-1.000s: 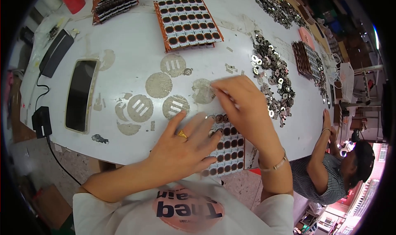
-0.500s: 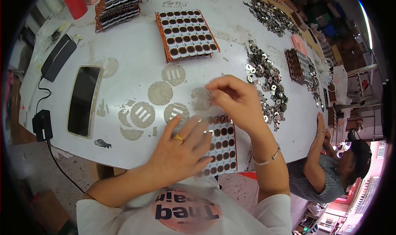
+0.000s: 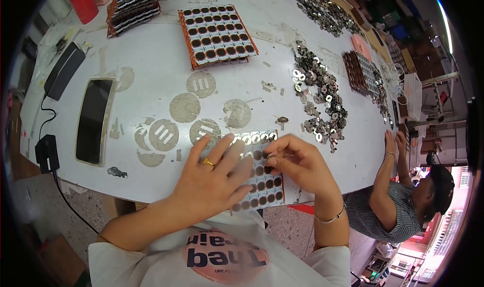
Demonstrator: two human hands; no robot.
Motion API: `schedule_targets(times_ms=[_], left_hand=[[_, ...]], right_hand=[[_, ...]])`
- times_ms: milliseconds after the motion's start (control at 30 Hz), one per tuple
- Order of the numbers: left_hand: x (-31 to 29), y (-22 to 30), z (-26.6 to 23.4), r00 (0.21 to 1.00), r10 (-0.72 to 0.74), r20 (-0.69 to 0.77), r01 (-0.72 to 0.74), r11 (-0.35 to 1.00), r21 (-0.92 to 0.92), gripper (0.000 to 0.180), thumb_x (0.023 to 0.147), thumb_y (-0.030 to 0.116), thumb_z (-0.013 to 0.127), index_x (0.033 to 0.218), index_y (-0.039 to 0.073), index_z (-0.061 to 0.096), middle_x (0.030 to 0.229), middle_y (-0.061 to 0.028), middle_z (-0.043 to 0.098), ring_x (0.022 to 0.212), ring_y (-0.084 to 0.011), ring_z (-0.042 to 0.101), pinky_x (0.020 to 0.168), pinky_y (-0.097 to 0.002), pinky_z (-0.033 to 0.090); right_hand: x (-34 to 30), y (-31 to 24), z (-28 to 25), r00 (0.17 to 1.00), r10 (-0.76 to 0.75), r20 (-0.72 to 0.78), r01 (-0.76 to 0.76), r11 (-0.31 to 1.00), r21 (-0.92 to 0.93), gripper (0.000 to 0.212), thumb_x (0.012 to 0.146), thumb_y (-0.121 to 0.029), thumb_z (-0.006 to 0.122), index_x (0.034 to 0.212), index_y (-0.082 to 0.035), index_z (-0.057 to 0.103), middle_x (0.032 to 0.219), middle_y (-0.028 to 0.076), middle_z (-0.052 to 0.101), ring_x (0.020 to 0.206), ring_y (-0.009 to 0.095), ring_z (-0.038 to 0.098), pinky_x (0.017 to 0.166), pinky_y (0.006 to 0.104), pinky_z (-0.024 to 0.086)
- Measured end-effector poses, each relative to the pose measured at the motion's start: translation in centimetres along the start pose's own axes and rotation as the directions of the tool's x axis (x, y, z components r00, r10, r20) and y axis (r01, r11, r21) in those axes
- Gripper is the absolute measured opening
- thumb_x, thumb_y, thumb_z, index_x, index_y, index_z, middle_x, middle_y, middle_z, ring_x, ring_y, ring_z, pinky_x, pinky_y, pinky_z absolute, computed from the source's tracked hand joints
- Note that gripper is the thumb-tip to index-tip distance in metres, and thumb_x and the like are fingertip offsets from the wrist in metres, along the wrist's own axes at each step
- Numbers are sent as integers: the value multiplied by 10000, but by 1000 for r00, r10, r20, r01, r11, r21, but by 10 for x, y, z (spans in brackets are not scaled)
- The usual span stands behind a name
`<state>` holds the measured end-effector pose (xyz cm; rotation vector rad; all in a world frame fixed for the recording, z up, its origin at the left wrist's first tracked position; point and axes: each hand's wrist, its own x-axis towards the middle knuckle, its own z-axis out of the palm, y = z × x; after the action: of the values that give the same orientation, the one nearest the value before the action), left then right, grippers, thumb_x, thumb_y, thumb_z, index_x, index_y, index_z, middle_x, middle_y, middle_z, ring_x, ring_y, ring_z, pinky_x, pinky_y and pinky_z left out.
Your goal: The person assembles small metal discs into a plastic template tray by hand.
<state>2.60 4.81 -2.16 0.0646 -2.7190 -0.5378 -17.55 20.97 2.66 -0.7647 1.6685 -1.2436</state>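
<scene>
A panel of small boards with rows of dark round spots (image 3: 269,183) lies at the near table edge in front of me. Shiny round pieces (image 3: 257,136) line its far row. My left hand (image 3: 214,171), a gold ring on one finger, spreads over the panel's left part; its fingertips are slightly blurred. Above the panel's right part, my right hand (image 3: 302,168) has thumb and forefinger pinched together. Whatever they hold is too small to name. Loose metal pieces (image 3: 322,93) are heaped beyond my right hand.
A stacked set of similar panels (image 3: 217,35) stands at the far middle, another stack (image 3: 133,9) at far left. A phone (image 3: 95,120) and a black cabled adapter (image 3: 48,153) lie left. Grey round marks (image 3: 185,108) dot the table. Another person (image 3: 390,201) sits at right.
My right hand has come down and nearer, from over the bare tabletop to the panel. My left hand stays over the panel's left side. The whole view has shifted slightly.
</scene>
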Motion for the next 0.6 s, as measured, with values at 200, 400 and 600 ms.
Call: schedule_targets(times_ms=[200, 400, 600], left_hand=[[1, 1, 0, 1000, 13, 8, -14, 1000, 8, 507, 873, 448, 815, 1262, 140, 711, 1465, -130, 597, 1452, -337, 491, 1194, -611, 340], [4, -1, -1, 999, 33, -15, -33, 999, 11, 471, 881, 456, 810, 1210, 127, 737, 1364, -135, 595, 1423, -333, 492, 1174, -613, 359], [4, 0, -3, 1000, 23, -4, -23, 1000, 9, 474, 877, 452, 816, 1215, 128, 738, 1377, -128, 594, 1422, -329, 493, 1173, -612, 365]], right_hand=[[6, -19, -2, 954, -216, 206, 289, 840, -460, 286, 981, 70, 692, 1250, -22, 725, 980, 34, 700, 860, 105, 665, 741, 260, 553], [11, -15, 8, 986, -89, 140, 144, 879, -454, 294, 957, 102, 663, 1219, -27, 693, 914, 18, 687, 804, 97, 644, 712, 262, 530], [18, -27, 17, 992, -89, 93, 124, 855, -504, 277, 947, 87, 685, 1194, -35, 662, 907, 16, 691, 797, 100, 655, 693, 265, 534]])
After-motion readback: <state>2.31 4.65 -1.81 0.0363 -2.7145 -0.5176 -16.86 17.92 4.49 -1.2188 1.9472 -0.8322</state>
